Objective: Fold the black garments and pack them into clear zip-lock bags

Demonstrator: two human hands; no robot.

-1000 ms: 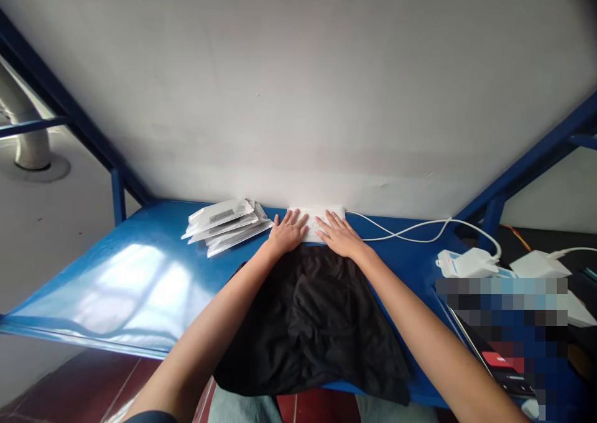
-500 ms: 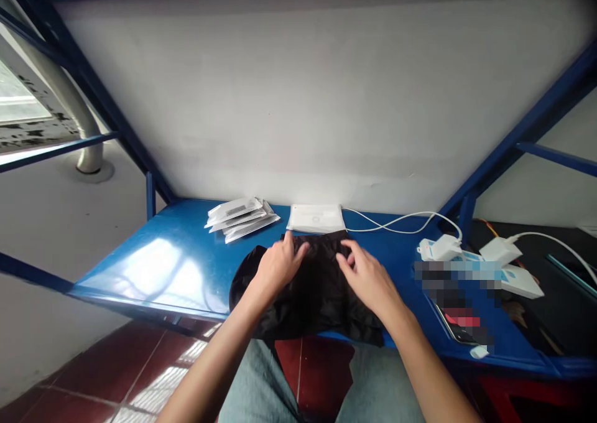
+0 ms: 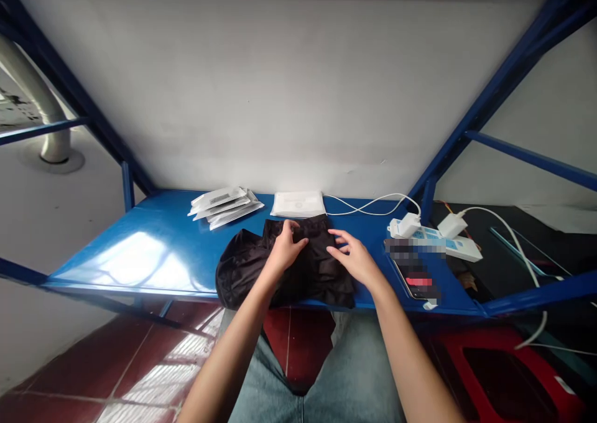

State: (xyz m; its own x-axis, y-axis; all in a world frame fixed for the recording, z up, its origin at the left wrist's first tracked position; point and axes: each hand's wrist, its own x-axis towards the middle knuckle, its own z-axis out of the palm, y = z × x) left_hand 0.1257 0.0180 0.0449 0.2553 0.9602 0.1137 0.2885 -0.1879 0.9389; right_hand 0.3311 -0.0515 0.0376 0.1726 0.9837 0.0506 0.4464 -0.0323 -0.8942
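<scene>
Two hands: left hand (image 3: 285, 249), right hand (image 3: 355, 258). One black cloth (image 3: 252, 267), one white pad (image 3: 298, 203), two chargers (image 3: 405, 225), one phone (image 3: 415, 280), one packet stack (image 3: 224, 204).

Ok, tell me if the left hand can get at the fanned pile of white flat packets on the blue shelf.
Probably yes. The left hand rests on the crumpled black cloth, and the fanned white packets lie beyond it to the left, with only bare blue shelf between them.

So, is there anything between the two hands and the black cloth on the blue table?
Nothing visible. The left hand and the right hand both rest directly on the black cloth. The white packet lies behind it, apart from the hands.
</scene>
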